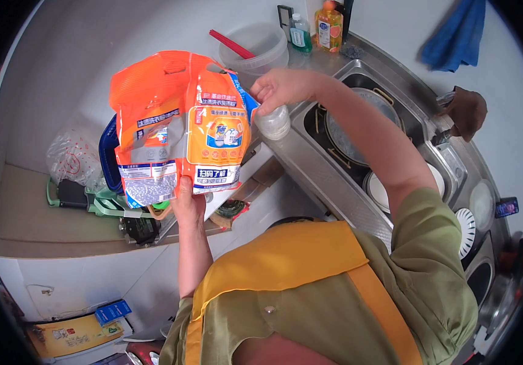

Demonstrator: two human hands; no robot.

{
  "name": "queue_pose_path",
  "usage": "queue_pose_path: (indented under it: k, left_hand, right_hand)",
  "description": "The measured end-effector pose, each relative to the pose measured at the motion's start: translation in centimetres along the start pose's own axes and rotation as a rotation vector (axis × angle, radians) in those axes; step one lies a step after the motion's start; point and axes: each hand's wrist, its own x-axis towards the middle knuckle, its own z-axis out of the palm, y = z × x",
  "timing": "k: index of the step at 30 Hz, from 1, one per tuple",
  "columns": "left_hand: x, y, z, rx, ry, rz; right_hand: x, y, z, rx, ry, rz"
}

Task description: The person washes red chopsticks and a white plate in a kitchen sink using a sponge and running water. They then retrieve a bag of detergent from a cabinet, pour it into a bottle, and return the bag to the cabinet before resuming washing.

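Note:
An orange plastic Tide laundry detergent bag [218,137] is held up before me, its printed panel facing me and a hand slot near its top. My left hand [189,203] grips its lower edge, the thumb lying over the front. At the bag's right side, my right hand [284,89] pinches the blue edge with bent fingers; the fingertips are partly hidden. Just below that hand stands a clear plastic jar [274,125] on the steel counter rim. Part of a dark blue container [110,155] shows behind the bag's left side.
A steel sink [307,121] on the right holds a lidded pot [362,123] and white bowls [375,191]. Behind stand a translucent bucket [266,50] and soap bottles [329,29]. A green-handled tool [111,203] and a plastic bag [74,157] lie on the left ledge.

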Motion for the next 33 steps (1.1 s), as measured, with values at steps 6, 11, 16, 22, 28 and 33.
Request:
queue_pose_path:
  k: [6,11,16,22,28,33]
  left_hand:
    - [0.2,-0.4,0.6,-0.007,0.034,0.034]
    - [-0.2,-0.8,-0.2,0.000,0.028,0.023]
    - [-1.0,-0.6,-0.9,-0.045,0.065,-0.021]
    - [-0.7,0.2,-0.5,0.187,0.119,0.053]
    - [-0.1,-0.6,1.0,0.265,0.089,0.051]
    - [1.1,-1.7,1.5,0.446,0.132,0.071]
  right_hand:
    - [0.8,2.4,3.5,0.276,0.090,-0.002]
    - [0.8,2.9,4.1,0.209,0.169,0.001]
    - [0.9,5.0,4.1,0.224,0.100,-0.106]
    - [1.2,5.8,2.8,0.191,0.037,0.097]
    - [0.8,0.9,-1.7,0.042,0.173,-0.102]
    - [2.8,-1.3,-1.9,0.087,0.132,-0.007]
